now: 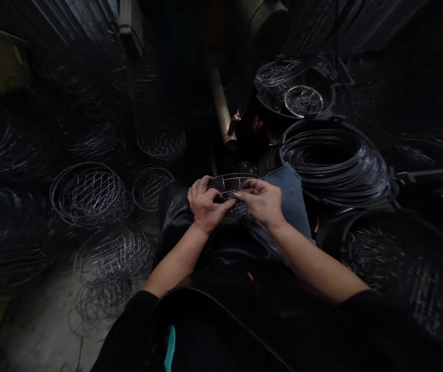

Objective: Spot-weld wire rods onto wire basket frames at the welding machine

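Note:
Both hands meet over my lap on a small wire basket frame (232, 182) made of thin dark rings and crossing wires. My left hand (207, 203) is closed, its fingers pinching the frame's near left rim. Facing it, my right hand (263, 200) is also closed, with thumb and fingers pinched on the frame's near right side. The frame rests above my knees, partly hidden by the fingers. A blue cloth (289, 199) lies under my right hand on my leg.
Several finished wire baskets (89, 194) lie on the floor at left. A large coil of dark wire (333, 160) sits at right, and a tub (302, 95) with wire rings stands behind it. A metal pipe (221, 108) leans ahead. Surroundings are dark.

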The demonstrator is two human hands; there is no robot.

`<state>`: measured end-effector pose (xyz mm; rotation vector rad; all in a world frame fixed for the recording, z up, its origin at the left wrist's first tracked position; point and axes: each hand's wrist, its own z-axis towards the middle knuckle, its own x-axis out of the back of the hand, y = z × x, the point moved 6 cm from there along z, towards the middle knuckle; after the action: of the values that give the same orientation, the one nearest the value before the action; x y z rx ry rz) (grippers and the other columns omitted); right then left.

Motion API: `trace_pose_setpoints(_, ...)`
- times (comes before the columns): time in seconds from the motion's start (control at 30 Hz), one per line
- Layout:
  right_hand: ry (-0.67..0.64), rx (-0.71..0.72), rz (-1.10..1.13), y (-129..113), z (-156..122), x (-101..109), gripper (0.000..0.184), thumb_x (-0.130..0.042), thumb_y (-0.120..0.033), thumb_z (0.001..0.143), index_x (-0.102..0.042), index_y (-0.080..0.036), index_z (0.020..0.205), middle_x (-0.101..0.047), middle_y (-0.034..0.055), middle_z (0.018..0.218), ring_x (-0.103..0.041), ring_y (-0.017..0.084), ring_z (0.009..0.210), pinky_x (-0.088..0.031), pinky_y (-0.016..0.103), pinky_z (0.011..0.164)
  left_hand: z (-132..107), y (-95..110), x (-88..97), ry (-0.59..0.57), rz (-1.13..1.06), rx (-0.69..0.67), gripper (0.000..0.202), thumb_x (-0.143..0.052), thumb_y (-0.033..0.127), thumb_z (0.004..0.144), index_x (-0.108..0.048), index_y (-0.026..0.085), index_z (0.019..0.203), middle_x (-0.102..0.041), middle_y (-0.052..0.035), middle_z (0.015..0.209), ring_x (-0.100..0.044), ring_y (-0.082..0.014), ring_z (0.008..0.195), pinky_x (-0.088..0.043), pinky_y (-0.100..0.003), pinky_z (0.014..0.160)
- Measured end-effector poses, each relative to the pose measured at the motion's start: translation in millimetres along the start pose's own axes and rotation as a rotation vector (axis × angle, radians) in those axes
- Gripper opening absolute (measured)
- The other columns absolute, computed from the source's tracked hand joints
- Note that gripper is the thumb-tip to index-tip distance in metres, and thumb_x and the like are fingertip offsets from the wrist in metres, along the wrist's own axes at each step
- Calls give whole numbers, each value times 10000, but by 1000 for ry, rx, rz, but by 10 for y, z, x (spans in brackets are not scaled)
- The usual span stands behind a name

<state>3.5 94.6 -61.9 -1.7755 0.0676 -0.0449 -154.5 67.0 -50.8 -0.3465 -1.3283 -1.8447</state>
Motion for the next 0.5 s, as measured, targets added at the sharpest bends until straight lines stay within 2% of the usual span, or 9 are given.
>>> trace_pose_setpoints(0.1, -11, 82, -33, 18, -10, 3, 242, -790, -276, 576, -660, -173, 753, -625, -28, 635, -566, 122, 592, -472, 250, 612, -7, -4, 14, 11, 1, -15, 334, -833, 407, 562, -574, 195, 573, -617, -109, 1184, -530, -302, 1127, -399, -481, 975)
trace_pose_setpoints(0.3, 18, 228, -80, -5, -130, 23, 147, -738, -273, 662, -665, -192, 761, -615, -29, 687, -551, 125, 645, -453, 246, 642, -42, -5, 46, 47, 9, -85, 323, -829, 390, 578, -576, 191, 562, -630, -110, 1164, -547, -293, 1094, -410, -465, 951)
trace_pose_setpoints(0.5, 8, 189, -21, -1, -136, 14, 131, -740, -238, 671, -663, -181, 761, -618, -32, 681, -552, 107, 640, -448, 227, 619, -59, -24, 35, 72, 14, -122, 352, -809, 449, 605, -582, 183, 567, -629, -109, 1164, -547, -285, 1086, -408, -457, 949)
